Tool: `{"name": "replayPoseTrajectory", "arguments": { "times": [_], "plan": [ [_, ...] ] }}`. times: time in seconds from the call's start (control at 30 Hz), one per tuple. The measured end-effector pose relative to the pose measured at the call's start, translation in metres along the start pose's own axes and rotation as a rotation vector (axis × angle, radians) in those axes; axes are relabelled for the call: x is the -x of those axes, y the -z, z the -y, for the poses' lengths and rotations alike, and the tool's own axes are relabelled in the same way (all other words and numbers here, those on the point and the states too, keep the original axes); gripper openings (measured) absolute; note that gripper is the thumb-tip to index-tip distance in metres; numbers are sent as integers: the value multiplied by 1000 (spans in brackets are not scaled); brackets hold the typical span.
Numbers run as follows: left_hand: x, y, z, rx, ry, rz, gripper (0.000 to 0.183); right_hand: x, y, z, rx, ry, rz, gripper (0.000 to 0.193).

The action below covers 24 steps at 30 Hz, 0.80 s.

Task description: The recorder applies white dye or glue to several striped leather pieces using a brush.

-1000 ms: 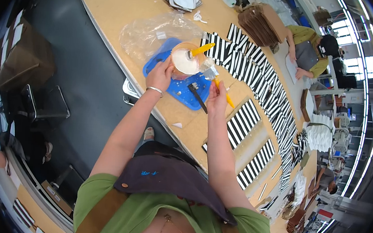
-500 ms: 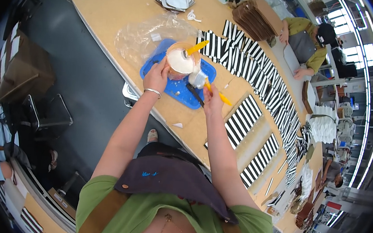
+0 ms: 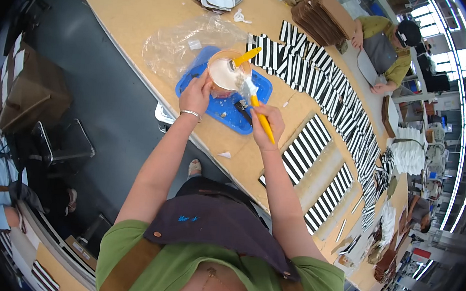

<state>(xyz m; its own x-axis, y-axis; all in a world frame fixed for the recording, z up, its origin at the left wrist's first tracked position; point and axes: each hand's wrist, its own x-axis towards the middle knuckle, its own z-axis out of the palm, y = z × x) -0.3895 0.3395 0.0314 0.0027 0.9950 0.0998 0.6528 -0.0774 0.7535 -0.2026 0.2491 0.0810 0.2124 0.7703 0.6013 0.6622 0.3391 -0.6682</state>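
Note:
My left hand (image 3: pixel 195 93) is wrapped around the side of an orange-tinted tub (image 3: pixel 221 93) that holds thick white paste (image 3: pixel 222 75). In my right hand (image 3: pixel 269 123) is a paint brush (image 3: pixel 254 101) with a yellow handle. Its white-coated bristles rest at the tub's right rim, just over the paste. A second yellow-handled brush (image 3: pixel 248 56) leans inside the tub at the far side. Beneath the tub lies a blue tray (image 3: pixel 228 124), spotted with residue. A dark tool (image 3: pixel 241 112) lies in the tray, partly hidden by my right hand.
Crumpled clear plastic (image 3: pixel 169 48) lies left of the tray. Black-and-white striped strips (image 3: pixel 316 78) run along the table (image 3: pixel 140 4), and striped panels (image 3: pixel 307 149) lie right of my right hand. Brown stacked pieces (image 3: pixel 319 17) stand at the back, near a co-worker (image 3: pixel 385 48).
My right hand has turned the brush more upright and brought its bristles up from beside the tub to the tub's rim. My left hand keeps its grip on the tub.

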Motion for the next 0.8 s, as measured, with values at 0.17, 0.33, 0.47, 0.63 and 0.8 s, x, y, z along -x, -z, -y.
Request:
{"name": "replayPoseTrajectory", "arguments": {
  "times": [0.17,0.33,0.47,0.63,0.8],
  "plan": [
    [-3,-1,2,23,-45,-31,38,48,4,-17,-29,-98,176,16],
    [-5,4,6,-13,-48,-22,38,5,-1,13,8,-55,-128,15],
    [-6,1,3,-23,-48,-27,37,7,-8,-1,-152,-124,-87,16],
    [-8,-14,5,90,-57,-94,40,47,34,-23,-103,-411,83,17],
    [48,-42,-45,90,-95,-485,46,73,138,-37,-443,-640,-15,20]
  ]
}}
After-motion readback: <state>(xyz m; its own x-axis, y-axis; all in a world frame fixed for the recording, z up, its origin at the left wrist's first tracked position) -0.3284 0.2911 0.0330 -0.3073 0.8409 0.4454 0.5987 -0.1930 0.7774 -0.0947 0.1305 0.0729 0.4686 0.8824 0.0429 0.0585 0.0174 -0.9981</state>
